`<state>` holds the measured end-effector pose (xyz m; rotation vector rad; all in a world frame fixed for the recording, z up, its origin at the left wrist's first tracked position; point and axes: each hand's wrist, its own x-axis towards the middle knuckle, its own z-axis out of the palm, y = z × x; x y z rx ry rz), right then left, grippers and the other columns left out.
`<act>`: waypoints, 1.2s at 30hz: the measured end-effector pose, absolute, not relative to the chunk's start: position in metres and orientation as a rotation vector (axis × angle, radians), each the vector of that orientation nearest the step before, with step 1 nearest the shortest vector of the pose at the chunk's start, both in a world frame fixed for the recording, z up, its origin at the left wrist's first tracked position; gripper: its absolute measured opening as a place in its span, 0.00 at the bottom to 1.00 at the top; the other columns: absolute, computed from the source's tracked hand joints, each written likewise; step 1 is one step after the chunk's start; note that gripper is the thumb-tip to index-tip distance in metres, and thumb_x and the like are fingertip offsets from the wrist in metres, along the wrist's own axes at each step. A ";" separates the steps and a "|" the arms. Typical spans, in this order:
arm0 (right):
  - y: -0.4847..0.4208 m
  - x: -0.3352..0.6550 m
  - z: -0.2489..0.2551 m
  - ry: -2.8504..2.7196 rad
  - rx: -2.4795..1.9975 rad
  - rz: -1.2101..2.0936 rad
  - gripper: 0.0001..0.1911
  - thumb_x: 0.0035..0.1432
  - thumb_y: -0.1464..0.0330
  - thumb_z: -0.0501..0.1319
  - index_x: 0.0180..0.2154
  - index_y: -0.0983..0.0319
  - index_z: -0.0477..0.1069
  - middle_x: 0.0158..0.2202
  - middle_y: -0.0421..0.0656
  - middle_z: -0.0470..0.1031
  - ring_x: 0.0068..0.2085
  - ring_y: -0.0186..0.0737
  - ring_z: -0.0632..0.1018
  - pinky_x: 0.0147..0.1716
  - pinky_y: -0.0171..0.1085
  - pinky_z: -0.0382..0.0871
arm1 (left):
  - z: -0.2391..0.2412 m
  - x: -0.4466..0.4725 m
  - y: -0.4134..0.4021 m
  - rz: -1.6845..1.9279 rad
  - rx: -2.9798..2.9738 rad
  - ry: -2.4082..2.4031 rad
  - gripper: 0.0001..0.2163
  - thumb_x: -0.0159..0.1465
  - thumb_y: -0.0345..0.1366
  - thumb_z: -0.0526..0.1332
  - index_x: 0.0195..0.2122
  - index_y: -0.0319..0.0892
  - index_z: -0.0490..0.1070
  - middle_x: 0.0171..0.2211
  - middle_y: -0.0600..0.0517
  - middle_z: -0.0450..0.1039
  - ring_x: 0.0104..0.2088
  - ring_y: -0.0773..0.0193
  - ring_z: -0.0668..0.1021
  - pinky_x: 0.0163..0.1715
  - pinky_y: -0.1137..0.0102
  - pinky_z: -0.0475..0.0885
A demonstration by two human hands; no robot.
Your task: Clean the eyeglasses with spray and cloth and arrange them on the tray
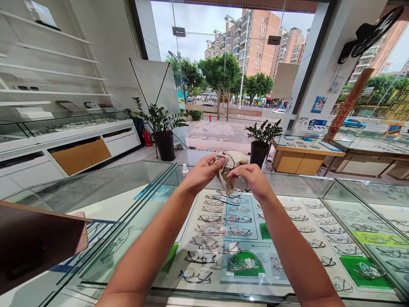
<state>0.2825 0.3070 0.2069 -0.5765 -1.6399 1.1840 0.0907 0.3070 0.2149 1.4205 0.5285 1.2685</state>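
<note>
Above the glass display case (179, 294), my two hands meet around a beige cloth (238, 157) and a pair of thin, dark-rimmed eyeglasses (249, 187). My left hand (204, 169) is closed, pinching the cloth at its left side with the thumb on top. My right hand (254, 178) is closed on the eyeglasses; its thumb and fingers press against the cloth. One round lens hangs below the right hand, and part of the other rim shows over the cloth. The fingertips behind the cloth are hidden.
Several rows of eyeglasses (209, 218) lie inside the case under my arms. A small white bottle (185, 170) stands near its far edge. A dark wooden box-like object (35, 243) juts in at left. Potted plants (166, 147) flank the glass doors beyond.
</note>
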 end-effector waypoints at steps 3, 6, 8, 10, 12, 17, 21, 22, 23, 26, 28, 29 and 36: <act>0.311 0.286 0.205 -1.606 -0.603 1.228 0.11 0.55 0.61 0.68 0.27 0.57 0.88 0.31 0.43 0.85 0.37 0.43 0.78 0.45 0.42 0.70 | 0.213 0.097 0.305 1.297 1.418 0.513 0.23 0.54 0.47 0.82 0.43 0.38 0.80 0.34 0.49 0.81 0.34 0.64 0.79 0.39 0.70 0.73; 0.312 0.287 0.204 -1.664 -0.622 1.252 0.11 0.53 0.60 0.68 0.26 0.57 0.87 0.29 0.43 0.84 0.36 0.42 0.76 0.45 0.43 0.70 | 0.209 0.109 0.301 1.440 1.409 0.582 0.24 0.53 0.51 0.81 0.39 0.38 0.79 0.30 0.52 0.79 0.29 0.66 0.76 0.33 0.71 0.70; 0.310 0.287 0.205 -1.699 -0.610 1.240 0.11 0.53 0.61 0.68 0.26 0.58 0.87 0.29 0.43 0.84 0.37 0.42 0.77 0.46 0.43 0.70 | 0.207 0.114 0.299 1.510 1.417 0.624 0.24 0.55 0.55 0.79 0.37 0.38 0.78 0.28 0.53 0.77 0.27 0.67 0.73 0.30 0.71 0.67; 0.309 0.287 0.206 -1.711 -0.583 1.236 0.11 0.54 0.61 0.68 0.27 0.58 0.88 0.30 0.43 0.84 0.38 0.42 0.77 0.47 0.43 0.69 | 0.207 0.114 0.298 1.540 1.404 0.653 0.25 0.57 0.57 0.77 0.36 0.38 0.79 0.27 0.53 0.75 0.26 0.68 0.72 0.29 0.72 0.67; 0.308 0.287 0.208 -1.706 -0.559 1.232 0.11 0.56 0.60 0.69 0.29 0.57 0.88 0.32 0.43 0.85 0.38 0.42 0.78 0.47 0.42 0.69 | 0.209 0.111 0.298 1.513 1.363 0.651 0.25 0.58 0.59 0.76 0.37 0.38 0.79 0.27 0.53 0.76 0.27 0.68 0.73 0.30 0.72 0.68; 0.314 0.294 0.207 -1.660 -0.555 1.234 0.12 0.60 0.59 0.69 0.32 0.57 0.89 0.36 0.44 0.85 0.37 0.40 0.74 0.43 0.41 0.67 | 0.213 0.102 0.302 1.393 1.299 0.559 0.24 0.60 0.55 0.76 0.42 0.37 0.80 0.32 0.50 0.81 0.34 0.64 0.79 0.40 0.69 0.74; 0.317 0.304 0.210 -1.608 -0.575 1.194 0.13 0.60 0.59 0.68 0.32 0.57 0.89 0.36 0.44 0.82 0.35 0.39 0.71 0.38 0.40 0.62 | 0.214 0.099 0.307 1.402 1.273 0.561 0.25 0.59 0.56 0.77 0.42 0.37 0.80 0.32 0.49 0.82 0.37 0.59 0.82 0.43 0.67 0.75; 0.316 0.306 0.212 -1.578 -0.570 1.172 0.13 0.60 0.59 0.68 0.32 0.57 0.89 0.36 0.43 0.81 0.35 0.39 0.70 0.37 0.40 0.62 | 0.214 0.098 0.308 1.396 1.270 0.570 0.26 0.58 0.57 0.77 0.42 0.38 0.81 0.31 0.49 0.81 0.36 0.59 0.82 0.42 0.67 0.75; 0.315 0.308 0.214 -1.547 -0.563 1.141 0.13 0.60 0.59 0.67 0.33 0.57 0.89 0.35 0.43 0.79 0.35 0.38 0.68 0.36 0.40 0.61 | 0.213 0.097 0.309 1.380 1.274 0.584 0.26 0.58 0.57 0.77 0.41 0.38 0.81 0.30 0.49 0.81 0.36 0.59 0.81 0.41 0.67 0.75; 0.313 0.311 0.218 -1.500 -0.548 1.032 0.12 0.63 0.59 0.67 0.37 0.55 0.90 0.36 0.42 0.76 0.36 0.39 0.68 0.38 0.41 0.62 | 0.212 0.094 0.309 1.287 1.320 0.649 0.26 0.58 0.58 0.77 0.40 0.37 0.82 0.31 0.48 0.81 0.33 0.61 0.80 0.37 0.69 0.73; 0.312 0.310 0.218 -1.498 -0.555 0.985 0.12 0.63 0.59 0.68 0.39 0.55 0.90 0.38 0.42 0.76 0.39 0.40 0.70 0.43 0.41 0.64 | 0.211 0.093 0.307 1.211 1.370 0.683 0.25 0.59 0.58 0.76 0.38 0.37 0.82 0.31 0.48 0.82 0.31 0.63 0.78 0.35 0.70 0.71; 0.313 0.308 0.217 -1.497 -0.559 0.977 0.12 0.63 0.58 0.68 0.39 0.55 0.90 0.39 0.42 0.76 0.40 0.41 0.71 0.45 0.42 0.66 | 0.210 0.093 0.306 1.181 1.391 0.692 0.25 0.59 0.59 0.75 0.37 0.37 0.82 0.31 0.48 0.81 0.30 0.64 0.77 0.34 0.71 0.70; 0.319 0.290 0.203 -1.433 -0.557 1.049 0.13 0.61 0.56 0.72 0.41 0.55 0.90 0.43 0.44 0.78 0.50 0.46 0.77 0.55 0.44 0.69 | 0.205 0.103 0.297 1.066 1.423 0.666 0.26 0.62 0.59 0.73 0.38 0.37 0.80 0.31 0.48 0.79 0.30 0.64 0.77 0.33 0.70 0.69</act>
